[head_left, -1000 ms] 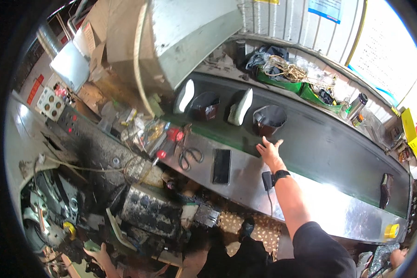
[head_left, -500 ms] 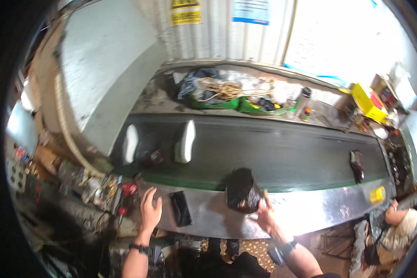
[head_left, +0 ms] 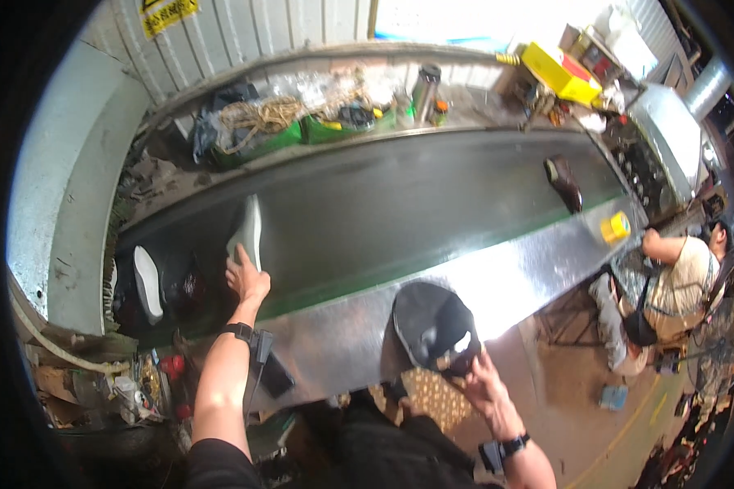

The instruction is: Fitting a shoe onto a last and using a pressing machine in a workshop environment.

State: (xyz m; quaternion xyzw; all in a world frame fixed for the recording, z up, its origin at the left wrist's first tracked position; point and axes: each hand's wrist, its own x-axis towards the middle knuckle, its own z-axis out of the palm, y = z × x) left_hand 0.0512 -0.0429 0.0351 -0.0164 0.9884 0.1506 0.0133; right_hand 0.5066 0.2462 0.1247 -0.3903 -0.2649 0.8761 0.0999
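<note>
On the dark conveyor belt (head_left: 359, 204), my left hand (head_left: 246, 281) has its fingers closed at the near end of a white shoe sole (head_left: 253, 224). Another white sole (head_left: 148, 285) lies farther left, with a dark shoe-shaped piece (head_left: 189, 285) beside it. Over the metal ledge's front edge, my right hand (head_left: 485, 383) grips the lower right rim of a black, hollow, bag-like piece (head_left: 436, 322). Its exact kind is unclear. A dark brown shoe (head_left: 564, 183) sits at the belt's far right.
The shiny metal ledge (head_left: 514, 285) runs along the belt's near side, bearing a black phone (head_left: 279, 375) and a yellow roll (head_left: 616, 227). Green bins (head_left: 261, 138) with rope, a flask (head_left: 426, 91) and a yellow box (head_left: 561, 72) line the back shelf. Another person (head_left: 677, 277) sits at right.
My left hand has reached from the ledge onto the belt and taken hold of the white sole. The black piece has come nearer to me in my right hand. The view has turned right.
</note>
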